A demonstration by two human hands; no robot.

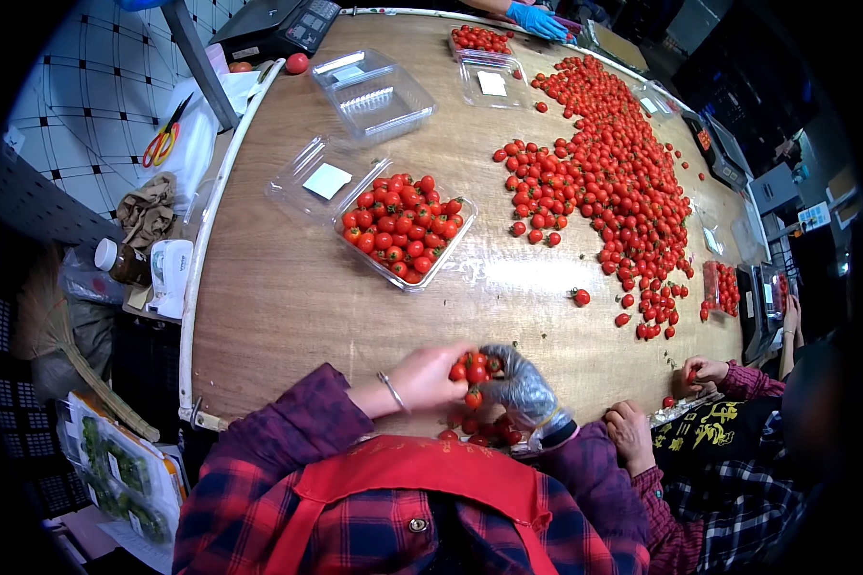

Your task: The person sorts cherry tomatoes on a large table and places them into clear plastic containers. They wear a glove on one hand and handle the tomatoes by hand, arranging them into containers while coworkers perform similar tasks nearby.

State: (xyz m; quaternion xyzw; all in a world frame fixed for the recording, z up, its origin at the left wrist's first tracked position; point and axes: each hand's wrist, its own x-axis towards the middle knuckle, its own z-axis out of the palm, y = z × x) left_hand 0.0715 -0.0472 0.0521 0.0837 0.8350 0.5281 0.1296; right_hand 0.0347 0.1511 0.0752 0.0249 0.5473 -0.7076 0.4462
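My left hand, bare with a metal bangle at the wrist, holds several cherry tomatoes near the table's front edge. Against the same cluster is my right hand, in a clear plastic glove, its fingers curled around the right side of the tomatoes. More cherry tomatoes lie just below both hands, partly hidden. Beyond my hands stands a clear plastic clamshell box filled with tomatoes, its lid folded open to the left. A large pile of cherry tomatoes spreads over the wooden table on the right.
Empty clamshell boxes lie at the far left, near a weighing scale. Scissors rest beside the table. On my right a co-worker's hands are at the edge; another person's blue-gloved hand is at the far side.
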